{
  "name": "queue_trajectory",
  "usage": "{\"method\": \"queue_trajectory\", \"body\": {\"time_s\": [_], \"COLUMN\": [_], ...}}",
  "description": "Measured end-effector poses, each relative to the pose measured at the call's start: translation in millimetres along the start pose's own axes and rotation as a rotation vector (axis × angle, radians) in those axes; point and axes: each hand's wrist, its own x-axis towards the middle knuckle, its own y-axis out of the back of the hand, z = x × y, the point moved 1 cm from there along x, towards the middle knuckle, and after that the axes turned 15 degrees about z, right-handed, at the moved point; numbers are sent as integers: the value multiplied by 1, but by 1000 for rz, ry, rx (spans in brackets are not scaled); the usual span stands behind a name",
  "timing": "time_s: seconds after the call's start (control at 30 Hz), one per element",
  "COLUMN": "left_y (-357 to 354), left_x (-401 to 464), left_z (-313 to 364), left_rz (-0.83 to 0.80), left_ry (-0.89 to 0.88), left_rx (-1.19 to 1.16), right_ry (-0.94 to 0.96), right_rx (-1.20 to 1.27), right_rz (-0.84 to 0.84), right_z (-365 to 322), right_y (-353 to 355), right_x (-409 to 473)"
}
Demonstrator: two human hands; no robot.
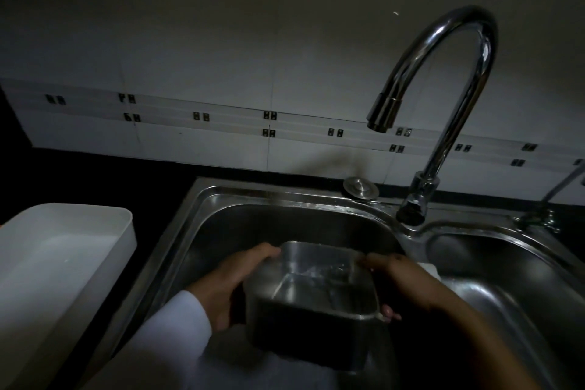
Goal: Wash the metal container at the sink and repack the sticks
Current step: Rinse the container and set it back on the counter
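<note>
1. The person holds the metal container over the left basin of the sink, mouth up and tipped a little toward the camera, with a small pool of water glinting on its floor.
2. The left hand grips the container's left wall, thumb along the far rim and fingers curled under the near side.
3. The right hand grips the right wall; fingertips show beneath the near right corner.
4. The step in hand looks like rinsing: swirling the water and then tipping it out.
5. To do it well, the person should keep both grips low on the walls, as wet steel tends to slip.
6. The pour should go over one corner, low inside the basin, so nothing splashes onto the counter.
7. No water is visibly running from the faucet, so a further rinse would call for moving the container under the spout.
8. Count: one container, two basins, one faucet, one white tray on the counter to the left, one round metal cap behind the sink.
9. No sticks are in view; the repacking is not yet begun.
</note>
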Motion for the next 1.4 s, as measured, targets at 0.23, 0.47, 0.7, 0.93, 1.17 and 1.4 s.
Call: {"method": "queue_trajectory", "body": {"time_s": [0.23,0.47,0.7,0.93,1.17,1.4], "left_y": [-18,-19,-13,-7,-8,-13], "left_x": [10,1,-7,-8,-7,-2], "left_z": [-12,8,13,15,14,0], "left_rz": [-147,181,303,324,298,112], "left_ry": [-27,-521,-742,-548,-318,-111], "left_rx": [-72,-179,-149,-71,-11,84], "right_ry": [353,511,513,356,268,386], "right_rx": [232,277,155,-156,-183,67], "right_rz": [254,274,138,-6,34,328], "right_z": [-5,1,11,13,9,4], "right_y": [1,-14,-29,-36,-31,-16], "right_x": [10,27,33,23,19,23]}}
